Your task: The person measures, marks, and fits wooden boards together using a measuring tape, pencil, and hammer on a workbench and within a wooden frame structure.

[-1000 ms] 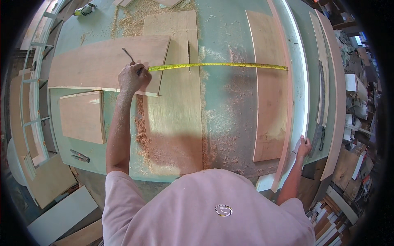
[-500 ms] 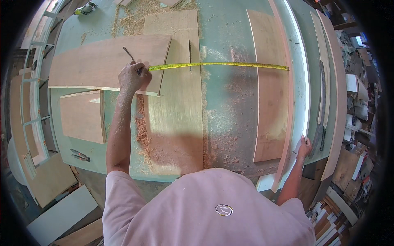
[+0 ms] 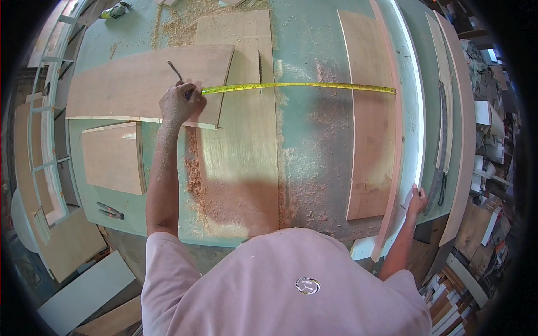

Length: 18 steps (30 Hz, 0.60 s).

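My left hand (image 3: 180, 103) is closed around the case end of a tape measure, over a wide plywood board (image 3: 129, 84). Its yellow blade (image 3: 314, 85) stretches out to the right and ends at a long reddish wood strip (image 3: 397, 129). A dark thin rod with a bent end (image 3: 174, 70) shows just beyond my left fingers; whether they touch it is unclear. My right hand (image 3: 416, 201) grips the near part of a long white strip (image 3: 413, 134), fingers wrapped over its outer edge. Under the blade lie a long plywood panel (image 3: 241, 151) and a narrower one (image 3: 370, 168).
Sawdust and shavings are scattered over the green table (image 3: 314, 33). Pliers (image 3: 110, 210) lie near its left front corner, beside a small plywood piece (image 3: 114, 159). A thin saw blade (image 3: 260, 67) rests on the long panel. A green-and-dark tool (image 3: 116, 10) sits far left. Long boards (image 3: 462, 129) flank the right side.
My left hand has shifted very slightly left with the tape measure. The right hand keeps its place on the white strip.
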### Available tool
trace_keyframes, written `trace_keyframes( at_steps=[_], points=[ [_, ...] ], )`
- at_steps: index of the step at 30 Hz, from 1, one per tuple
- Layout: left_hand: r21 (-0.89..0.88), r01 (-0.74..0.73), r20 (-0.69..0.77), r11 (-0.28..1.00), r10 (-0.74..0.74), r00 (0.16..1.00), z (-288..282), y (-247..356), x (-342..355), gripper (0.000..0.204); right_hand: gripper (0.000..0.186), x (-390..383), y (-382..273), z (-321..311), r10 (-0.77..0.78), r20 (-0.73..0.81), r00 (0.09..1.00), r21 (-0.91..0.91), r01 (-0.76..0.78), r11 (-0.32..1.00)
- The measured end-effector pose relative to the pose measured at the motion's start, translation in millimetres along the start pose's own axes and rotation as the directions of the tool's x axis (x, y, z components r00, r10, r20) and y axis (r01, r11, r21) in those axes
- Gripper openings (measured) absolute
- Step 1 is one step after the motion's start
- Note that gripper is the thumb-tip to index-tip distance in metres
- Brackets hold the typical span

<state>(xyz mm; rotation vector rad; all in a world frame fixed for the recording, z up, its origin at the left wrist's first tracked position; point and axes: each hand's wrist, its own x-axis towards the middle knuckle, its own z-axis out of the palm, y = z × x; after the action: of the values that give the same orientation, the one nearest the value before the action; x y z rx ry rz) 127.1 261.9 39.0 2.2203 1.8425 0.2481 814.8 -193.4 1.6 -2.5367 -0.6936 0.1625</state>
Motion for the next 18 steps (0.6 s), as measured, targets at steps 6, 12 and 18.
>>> trace_keyframes(
  at_steps=[6,12,18],
  points=[
    [-0.013,-0.016,-0.011,1.000,0.016,1.000,-3.0,3.0,-0.4,0.027,0.031,-6.4,-9.9,-0.4,-0.005,-0.006,1.000,0.076,0.005,0.997],
    [-0.039,0.005,0.001,0.999,-0.005,1.000,-4.4,1.7,0.0,0.025,0.032,-3.8,-0.7,2.1,0.042,0.011,0.999,0.071,-0.042,0.997],
    [-0.041,-0.012,-0.023,0.999,0.011,1.000,-2.1,-0.9,-0.3,0.026,0.033,-6.0,-6.9,1.6,0.000,-0.001,1.000,0.052,0.000,0.999]
  ],
)
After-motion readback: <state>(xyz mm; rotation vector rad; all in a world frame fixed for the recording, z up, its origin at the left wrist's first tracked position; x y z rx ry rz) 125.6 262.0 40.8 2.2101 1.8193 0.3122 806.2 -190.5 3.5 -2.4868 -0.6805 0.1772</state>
